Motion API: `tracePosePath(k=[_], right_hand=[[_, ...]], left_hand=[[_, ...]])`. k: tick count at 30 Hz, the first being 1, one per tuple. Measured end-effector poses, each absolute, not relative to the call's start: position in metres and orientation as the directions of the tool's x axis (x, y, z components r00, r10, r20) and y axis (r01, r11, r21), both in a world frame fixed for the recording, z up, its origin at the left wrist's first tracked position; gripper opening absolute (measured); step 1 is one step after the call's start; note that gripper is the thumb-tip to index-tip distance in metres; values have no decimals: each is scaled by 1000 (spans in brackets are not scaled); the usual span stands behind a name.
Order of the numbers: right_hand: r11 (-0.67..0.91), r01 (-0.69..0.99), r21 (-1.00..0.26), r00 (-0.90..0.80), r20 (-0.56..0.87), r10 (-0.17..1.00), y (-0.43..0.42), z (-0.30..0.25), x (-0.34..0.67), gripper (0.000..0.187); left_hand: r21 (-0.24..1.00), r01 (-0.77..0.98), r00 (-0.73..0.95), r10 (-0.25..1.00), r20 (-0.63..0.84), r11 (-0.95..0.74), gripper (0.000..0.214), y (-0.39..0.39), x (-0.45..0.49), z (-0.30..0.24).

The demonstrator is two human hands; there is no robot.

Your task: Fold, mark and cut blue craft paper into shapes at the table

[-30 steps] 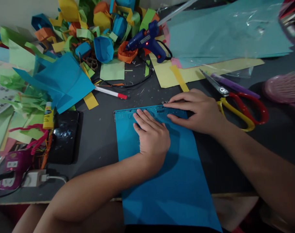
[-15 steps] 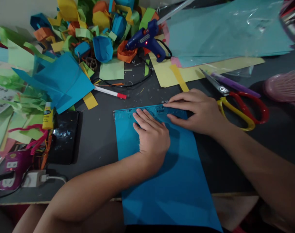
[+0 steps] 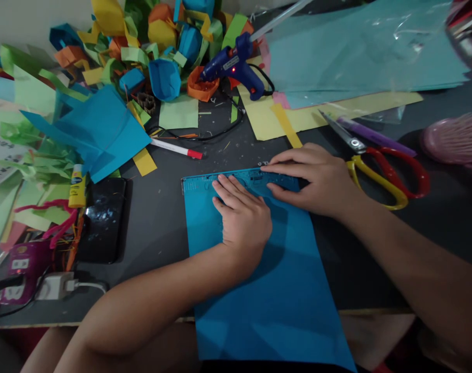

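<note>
A sheet of blue paper lies on the dark table and hangs over its front edge. Along the sheet's far edge rests a clear plastic ruler. My left hand presses flat on the ruler and paper, fingers stretched out. At the ruler's right part is my right hand, its fingers extended and apart, fingertips touching the ruler and the paper's far edge. Neither hand grips anything. The ruler's right end is partly hidden by my right hand.
Scissors and a purple pen lie right of my right hand. A blue glue gun, its light red, stands behind near folded paper pieces. Leftward are a red-capped marker, phone, glue stick and power socket.
</note>
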State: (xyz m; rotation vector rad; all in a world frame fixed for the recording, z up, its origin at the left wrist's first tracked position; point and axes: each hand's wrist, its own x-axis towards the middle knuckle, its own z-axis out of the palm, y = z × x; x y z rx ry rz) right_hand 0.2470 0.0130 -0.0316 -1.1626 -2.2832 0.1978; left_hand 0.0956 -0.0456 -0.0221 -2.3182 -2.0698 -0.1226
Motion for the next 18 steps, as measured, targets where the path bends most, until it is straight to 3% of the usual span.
tracePosePath(k=[18], right_hand=[[591,715,-375,-459,386,800,12,-32,248,25]], left_hand=[[36,992,117,990,81,-121,44,-46,95,-22]])
